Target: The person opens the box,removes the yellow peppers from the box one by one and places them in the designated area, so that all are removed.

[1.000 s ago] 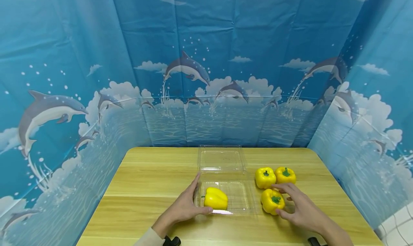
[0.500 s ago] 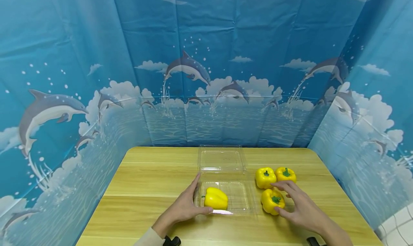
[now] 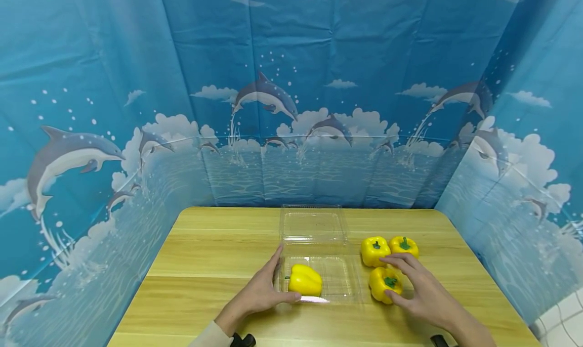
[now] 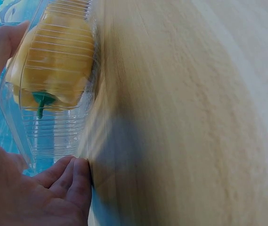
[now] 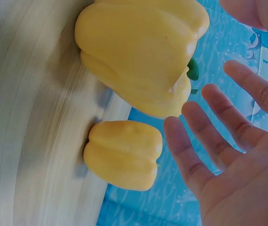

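Observation:
In the head view, my left hand (image 3: 259, 289) holds the left front corner of a hinged clear plastic clamshell container (image 3: 339, 278), thumb at the front rim and fingers along the left side. Inside it a yellow bell pepper (image 3: 305, 280) lies on its side, its green stem pointing left; the left wrist view shows this pepper (image 4: 60, 56) through the ribbed wall. Over the nearest of the peppers on the right, a yellow bell pepper (image 3: 379, 285), hovers my right hand (image 3: 423, 294). Its fingers (image 5: 195, 162) are spread and relaxed, apart from the pepper (image 5: 138, 47) in the right wrist view.
Two more yellow bell peppers, one behind the near pepper (image 3: 374, 251) and one farther right (image 3: 404, 247), stand upright. The container's lid (image 3: 313, 223) lies folded back towards the table's rear edge. Dolphin-printed blue curtains (image 3: 291, 175) enclose the wooden table (image 3: 218, 251).
My right hand's fingers and thumb have shifted slightly left over the near pepper. The left hand, container and peppers hold their places.

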Demonstrator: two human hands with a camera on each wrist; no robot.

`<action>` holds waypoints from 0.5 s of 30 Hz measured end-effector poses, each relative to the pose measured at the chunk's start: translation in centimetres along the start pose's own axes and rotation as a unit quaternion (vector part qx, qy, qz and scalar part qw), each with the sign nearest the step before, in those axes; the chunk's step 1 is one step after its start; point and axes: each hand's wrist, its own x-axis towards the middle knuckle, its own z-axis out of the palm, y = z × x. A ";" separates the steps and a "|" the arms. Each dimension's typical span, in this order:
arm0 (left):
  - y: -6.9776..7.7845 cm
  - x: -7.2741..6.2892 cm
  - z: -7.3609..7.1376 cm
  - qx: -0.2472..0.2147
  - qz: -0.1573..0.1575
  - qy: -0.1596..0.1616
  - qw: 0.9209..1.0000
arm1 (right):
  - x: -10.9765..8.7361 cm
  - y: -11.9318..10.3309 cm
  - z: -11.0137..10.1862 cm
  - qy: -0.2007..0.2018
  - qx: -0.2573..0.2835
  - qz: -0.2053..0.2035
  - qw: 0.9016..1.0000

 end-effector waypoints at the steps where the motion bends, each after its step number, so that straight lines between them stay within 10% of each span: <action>1: 0.0 0.0 0.0 0.001 0.000 0.000 1.000 | 0.0 -0.1 0.0 0.000 -0.003 -0.001 1.000; 15: 0.1 0.0 0.0 0.003 0.002 0.001 1.000 | 0.6 -1.4 0.2 -0.003 -0.011 -0.008 1.000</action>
